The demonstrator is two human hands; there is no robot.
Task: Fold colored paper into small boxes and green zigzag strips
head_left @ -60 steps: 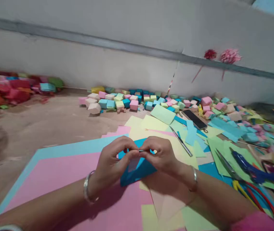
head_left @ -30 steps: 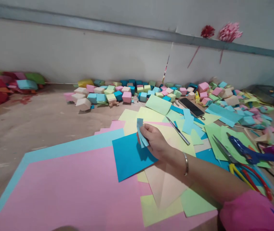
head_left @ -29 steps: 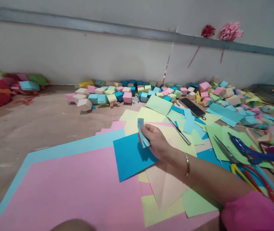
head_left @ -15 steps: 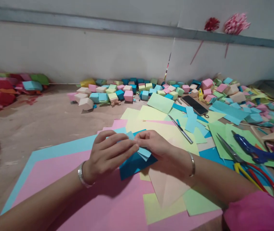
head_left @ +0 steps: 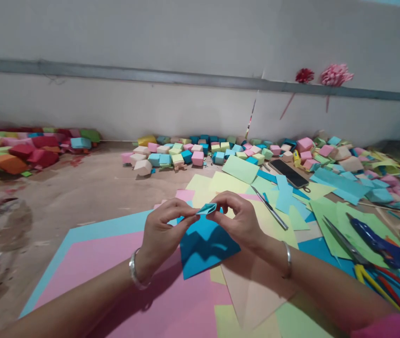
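We see both hands raised over the blue sheet (head_left: 207,246), and between them sits a small folded blue paper (head_left: 207,208). The left hand (head_left: 162,232) pinches its left end between thumb and forefinger. The right hand (head_left: 240,220) pinches the right end the same way, with the other fingers curled in. The folded blue paper hangs just above the blue sheet, not touching it. Under the blue sheet lies a big pink sheet (head_left: 115,272), spreading out to its left. Right of the blue sheet we spot scissors (head_left: 336,234) on green paper, with a blue glue gun (head_left: 379,239) just beyond them. Behind the blue sheet, well apart, a phone (head_left: 289,173) lies face up, and a row of little paper boxes (head_left: 192,152) runs along the wall.
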